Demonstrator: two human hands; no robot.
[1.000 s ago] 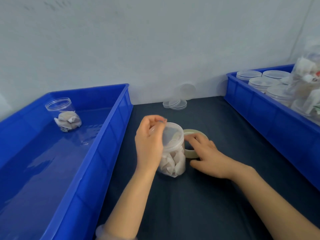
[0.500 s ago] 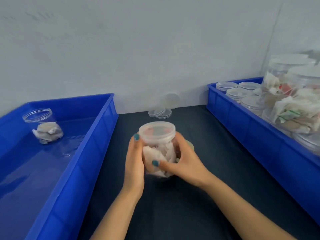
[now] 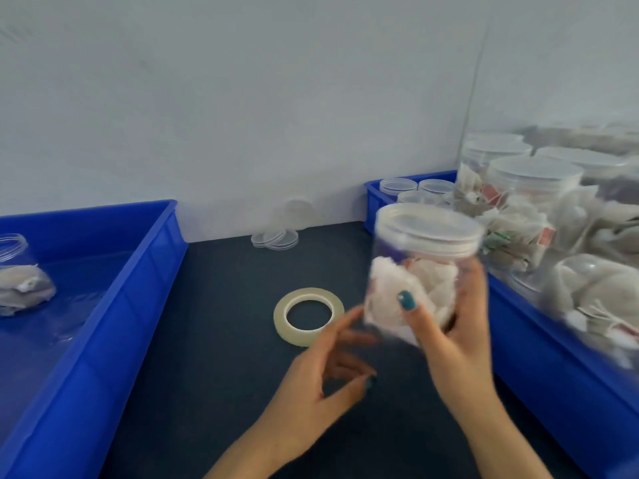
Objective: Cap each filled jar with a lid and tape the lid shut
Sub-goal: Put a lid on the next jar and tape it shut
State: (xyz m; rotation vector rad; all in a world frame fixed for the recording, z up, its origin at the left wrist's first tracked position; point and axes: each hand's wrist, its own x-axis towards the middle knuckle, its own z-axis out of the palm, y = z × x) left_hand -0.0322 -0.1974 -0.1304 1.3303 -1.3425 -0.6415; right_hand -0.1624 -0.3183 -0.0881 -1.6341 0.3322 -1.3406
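My right hand (image 3: pixel 449 326) grips a clear capped jar (image 3: pixel 420 267) of white sachets and holds it up in the air near the right blue bin (image 3: pixel 539 368). Its clear lid (image 3: pixel 428 228) sits on top. My left hand (image 3: pixel 321 385) hovers below and left of the jar with loosely spread fingers, holding nothing. A roll of clear tape (image 3: pixel 308 320) lies flat on the dark table just beyond my left fingers. The jar is motion-blurred.
The right bin holds several capped jars (image 3: pixel 539 202) of sachets. Loose lids (image 3: pixel 275 238) lie by the back wall. The left blue bin (image 3: pixel 114 305) holds one uncapped jar (image 3: pixel 19 274) with sachets. Dark table surface (image 3: pixel 221 340) lies between the bins.
The jar has been lifted off the table and carried right, now held by my right hand alone. My left hand let go and dropped back. The tape roll is uncovered.
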